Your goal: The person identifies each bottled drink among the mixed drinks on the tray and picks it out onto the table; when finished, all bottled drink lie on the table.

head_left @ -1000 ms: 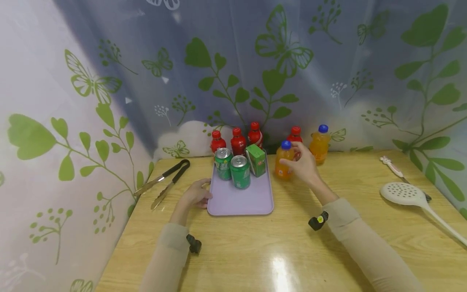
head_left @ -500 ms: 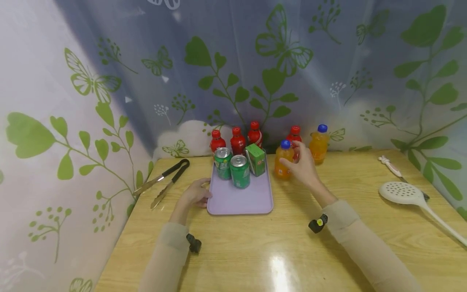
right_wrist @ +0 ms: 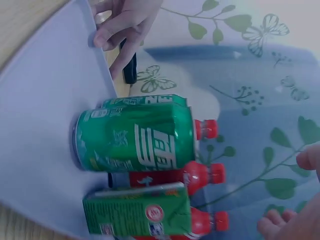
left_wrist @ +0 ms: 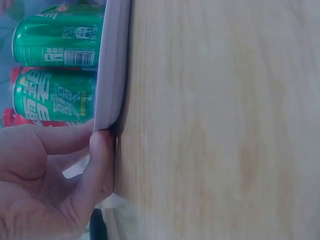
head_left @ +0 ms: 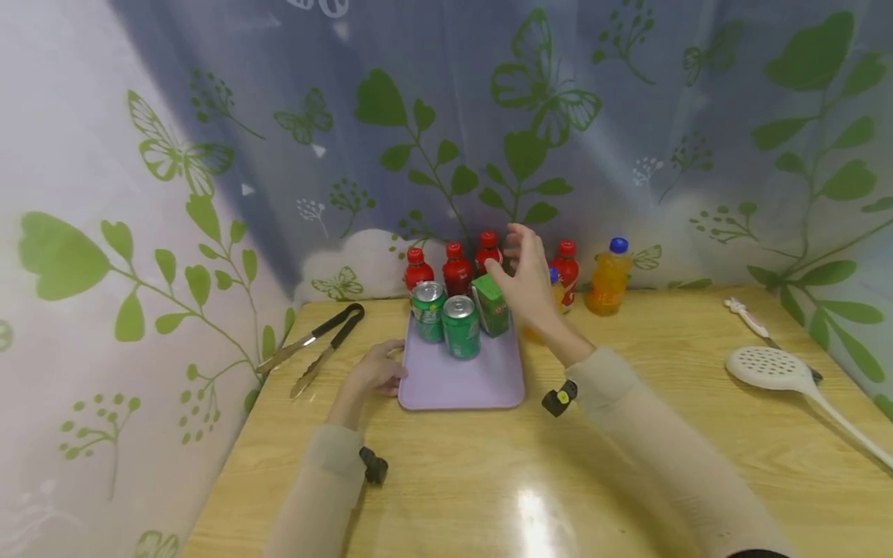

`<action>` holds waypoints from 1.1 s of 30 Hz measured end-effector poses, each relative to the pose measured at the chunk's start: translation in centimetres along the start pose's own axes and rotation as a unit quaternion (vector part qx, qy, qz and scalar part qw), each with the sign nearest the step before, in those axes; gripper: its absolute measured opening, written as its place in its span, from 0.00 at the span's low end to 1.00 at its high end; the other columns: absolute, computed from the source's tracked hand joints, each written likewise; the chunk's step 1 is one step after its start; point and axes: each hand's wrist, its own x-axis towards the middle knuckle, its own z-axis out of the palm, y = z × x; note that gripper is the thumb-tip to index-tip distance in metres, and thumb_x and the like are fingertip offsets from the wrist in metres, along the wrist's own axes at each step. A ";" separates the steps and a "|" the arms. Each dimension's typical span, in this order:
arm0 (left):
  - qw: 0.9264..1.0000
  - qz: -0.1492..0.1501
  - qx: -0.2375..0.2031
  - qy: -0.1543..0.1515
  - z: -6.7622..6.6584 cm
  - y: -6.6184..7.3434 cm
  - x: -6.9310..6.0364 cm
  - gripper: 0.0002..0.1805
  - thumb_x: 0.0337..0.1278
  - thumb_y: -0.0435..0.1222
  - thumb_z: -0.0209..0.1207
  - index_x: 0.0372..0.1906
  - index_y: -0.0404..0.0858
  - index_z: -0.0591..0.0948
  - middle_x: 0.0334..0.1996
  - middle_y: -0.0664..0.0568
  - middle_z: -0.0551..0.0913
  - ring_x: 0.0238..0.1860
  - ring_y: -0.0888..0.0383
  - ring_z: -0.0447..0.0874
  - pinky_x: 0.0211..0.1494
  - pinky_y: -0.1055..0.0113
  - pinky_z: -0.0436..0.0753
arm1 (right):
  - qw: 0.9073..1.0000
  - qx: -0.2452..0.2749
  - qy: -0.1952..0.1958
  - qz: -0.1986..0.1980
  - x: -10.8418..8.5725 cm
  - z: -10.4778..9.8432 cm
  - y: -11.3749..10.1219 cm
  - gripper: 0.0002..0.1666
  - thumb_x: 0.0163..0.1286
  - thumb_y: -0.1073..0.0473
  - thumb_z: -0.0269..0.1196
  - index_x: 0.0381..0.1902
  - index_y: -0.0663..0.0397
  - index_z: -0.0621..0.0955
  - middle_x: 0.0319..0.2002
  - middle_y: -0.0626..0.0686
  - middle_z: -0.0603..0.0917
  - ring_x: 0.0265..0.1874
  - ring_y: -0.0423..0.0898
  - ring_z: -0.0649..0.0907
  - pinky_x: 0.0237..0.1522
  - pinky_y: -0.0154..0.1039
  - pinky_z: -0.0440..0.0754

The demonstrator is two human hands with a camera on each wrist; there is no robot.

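Where the right hand (head_left: 526, 275) hangs by the back right corner of the shallow lilac rectangular tray (head_left: 460, 389), its thumb and fingers are spread wide, and the right wrist view shows nothing between them. Nearest to it are the green rectangular drink carton (head_left: 494, 311) and, behind that, a red plastic bottle with a red cap (head_left: 488, 240). These 2 stand upright, long axes vertical, to the left of the right hand; the right wrist view shows a gap between its fingertips and the bottle. That hand is nearer to them than the left hand (head_left: 380, 370), which pinches the tray's left rim between thumb and finger.

Between the hands, the tray lies flat on the pale wood-grain table (head_left: 460, 480), its longer sides seemingly running away from the person. On it, left of the carton, stand 2 green metal cans: the front can (head_left: 462, 339) and the back can (head_left: 429, 314). Behind the cans rise 2 more red bottles; whether any red bottle rests on the tray, I cannot tell. Right of the tray, an orange bottle with a blue cap (head_left: 556, 288) is mostly hidden by the right hand.
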 end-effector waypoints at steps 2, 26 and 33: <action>1.000 0.002 0.002 0.001 -0.1 0.0 0.1 0.42 0.63 0.22 0.57 0.82 0.41 0.63 0.30 0.48 0.76 0.24 0.60 0.78 0.26 0.74 0.85 | 1.000 -0.009 -0.007 0.019 0.9 1.1 0.3 0.40 0.73 0.58 0.65 0.78 0.59 0.62 0.69 0.66 0.69 0.66 0.64 0.76 0.72 0.56 0.78; 1.000 0.000 -0.001 0.003 -0.1 0.1 -0.1 0.43 0.62 0.22 0.59 0.82 0.41 0.63 0.31 0.48 0.77 0.24 0.60 0.78 0.25 0.73 0.86 | 0.972 -0.151 -0.033 0.177 5.4 6.0 5.3 0.45 0.75 0.47 0.64 0.80 0.59 0.58 0.72 0.70 0.66 0.70 0.71 0.71 0.76 0.62 0.72; 1.000 0.004 -0.002 0.005 -0.1 0.2 -0.1 0.43 0.62 0.22 0.59 0.82 0.41 0.63 0.30 0.48 0.77 0.24 0.59 0.79 0.25 0.74 0.85 | 0.957 -0.177 -0.057 0.223 5.9 6.1 6.0 0.44 0.77 0.43 0.60 0.80 0.58 0.61 0.73 0.72 0.64 0.71 0.74 0.69 0.75 0.67 0.72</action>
